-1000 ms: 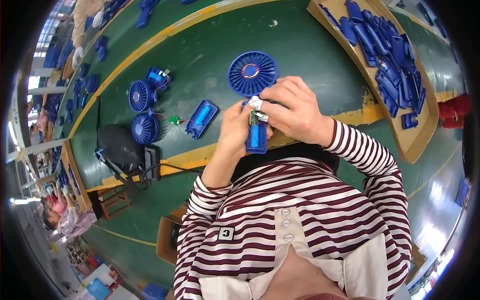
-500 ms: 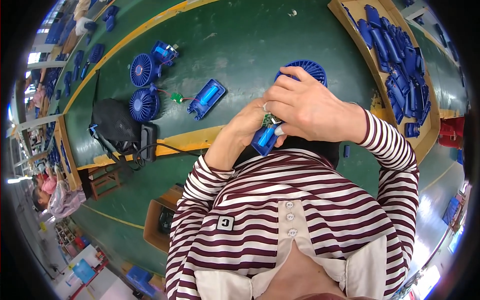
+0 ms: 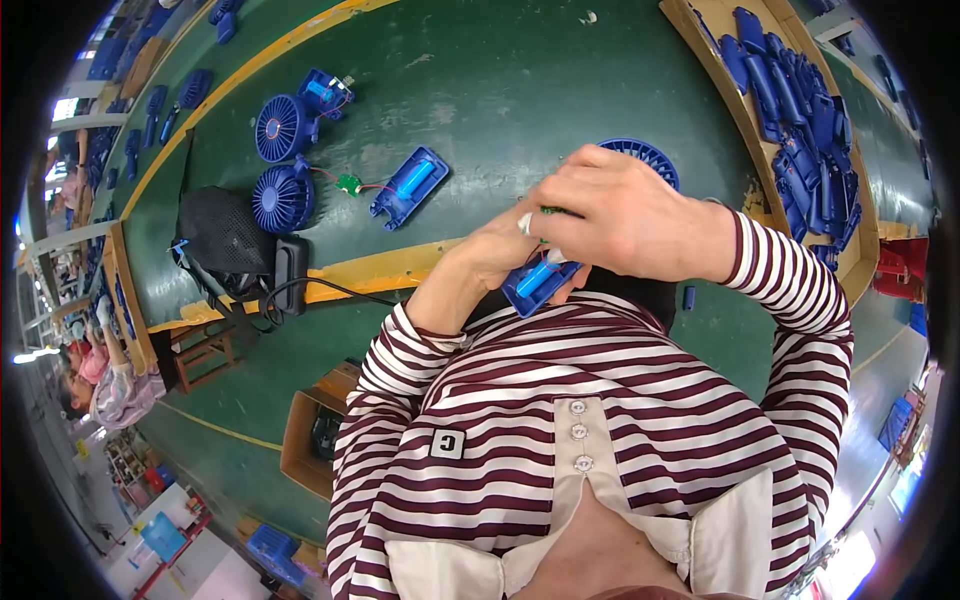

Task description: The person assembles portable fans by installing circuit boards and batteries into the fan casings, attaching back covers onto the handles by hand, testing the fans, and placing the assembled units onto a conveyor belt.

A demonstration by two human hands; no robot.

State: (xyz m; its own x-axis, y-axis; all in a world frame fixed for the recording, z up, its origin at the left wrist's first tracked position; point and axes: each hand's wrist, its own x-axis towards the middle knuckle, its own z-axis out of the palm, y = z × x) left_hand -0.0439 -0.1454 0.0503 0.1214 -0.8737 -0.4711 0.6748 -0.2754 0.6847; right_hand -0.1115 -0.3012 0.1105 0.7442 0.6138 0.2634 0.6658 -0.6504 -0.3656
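Observation:
Close to my body, my left hand (image 3: 492, 252) holds a blue fan handle shell (image 3: 522, 300) with a light-blue battery (image 3: 540, 277) lying in it. My right hand (image 3: 622, 215) bends over the same piece, its fingers closed at the shell's upper end. A bit of green circuit board and a thin red wire show between the fingers; the fingertips themselves are mostly hidden. Beyond my right hand, a round blue fan head (image 3: 645, 160) is partly covered by it. Whether that head is joined to the shell cannot be seen.
Left on the green table (image 3: 480, 110) lie a fan head (image 3: 281, 198) wired to a green board (image 3: 348, 185) and an opened handle (image 3: 411, 187), plus another opened fan (image 3: 282, 128). A black mesh bag (image 3: 225, 240) sits at the near edge. A cardboard tray (image 3: 705, 60) of blue shells stands right.
The shell has turned a little flatter between my hands. My right hand has rolled over the circuit board, which now shows less, and the fan head sits slightly farther right and lower.

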